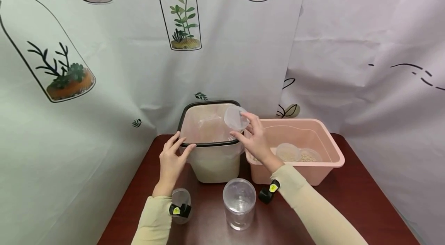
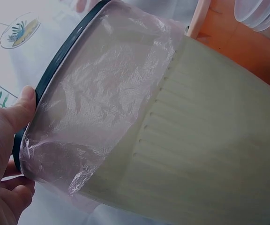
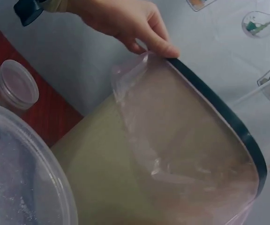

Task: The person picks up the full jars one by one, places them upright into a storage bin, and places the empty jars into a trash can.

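Note:
A pale trash bin (image 1: 217, 169) with a dark rim ring stands upright, lined with a thin translucent pinkish bag (image 2: 102, 89) folded over its outside. My left hand (image 1: 171, 163) grips the bin's front left rim, with thumb and fingers on either side of it in the left wrist view. Over the bin's right rim, my right hand (image 1: 256, 138) pinches a round clear plastic lid (image 1: 235, 118), tilted on edge above the opening. Only the fingertips of that hand reach into the right wrist view, at its right border.
To the right is a pink tub (image 1: 333, 156) with round clear containers (image 1: 287, 152) inside, one showing beige grains (image 1: 309, 156). A clear plastic jar (image 1: 240, 202) stands on the dark red table (image 1: 288, 222) in front. Another clear container (image 1: 180, 197) sits by the left wrist.

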Tool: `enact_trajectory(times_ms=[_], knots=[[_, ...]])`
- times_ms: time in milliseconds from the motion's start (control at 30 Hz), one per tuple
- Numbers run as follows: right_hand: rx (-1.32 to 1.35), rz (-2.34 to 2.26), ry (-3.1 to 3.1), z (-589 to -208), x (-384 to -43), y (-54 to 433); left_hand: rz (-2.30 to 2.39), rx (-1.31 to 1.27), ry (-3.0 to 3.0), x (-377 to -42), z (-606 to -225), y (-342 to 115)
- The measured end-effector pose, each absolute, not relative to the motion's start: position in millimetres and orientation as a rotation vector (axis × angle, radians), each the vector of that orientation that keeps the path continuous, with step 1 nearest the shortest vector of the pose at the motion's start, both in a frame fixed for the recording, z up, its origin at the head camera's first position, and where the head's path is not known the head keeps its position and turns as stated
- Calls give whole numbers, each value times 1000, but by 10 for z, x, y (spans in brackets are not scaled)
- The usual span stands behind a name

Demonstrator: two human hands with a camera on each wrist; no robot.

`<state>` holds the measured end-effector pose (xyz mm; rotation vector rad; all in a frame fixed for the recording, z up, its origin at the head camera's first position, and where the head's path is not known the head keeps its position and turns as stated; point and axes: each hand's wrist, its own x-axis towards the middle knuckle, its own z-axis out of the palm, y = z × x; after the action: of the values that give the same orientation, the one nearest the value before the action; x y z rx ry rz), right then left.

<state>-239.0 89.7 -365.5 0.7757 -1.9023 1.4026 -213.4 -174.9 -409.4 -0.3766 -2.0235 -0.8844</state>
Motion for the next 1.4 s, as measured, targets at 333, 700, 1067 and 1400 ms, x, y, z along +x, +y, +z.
enact_trajectory(times_ms=[333, 700, 1067, 1400], knots=[[866, 1038, -1982, -3848, -2437, 914, -908, -394, -2009, -2156, -4117, -1754], [875, 1004, -1897, -4006, -2374, 954, -908, -391, -1993, -2159, -4120, -1743], [912, 882, -1928, -4192, -2145, 1024, -925, -361, -2016, -2139, -4134, -1747], [944, 896, -1956, -4377, -1892, 1069, -912, -374, -2008, -2160, -4151, -1746]])
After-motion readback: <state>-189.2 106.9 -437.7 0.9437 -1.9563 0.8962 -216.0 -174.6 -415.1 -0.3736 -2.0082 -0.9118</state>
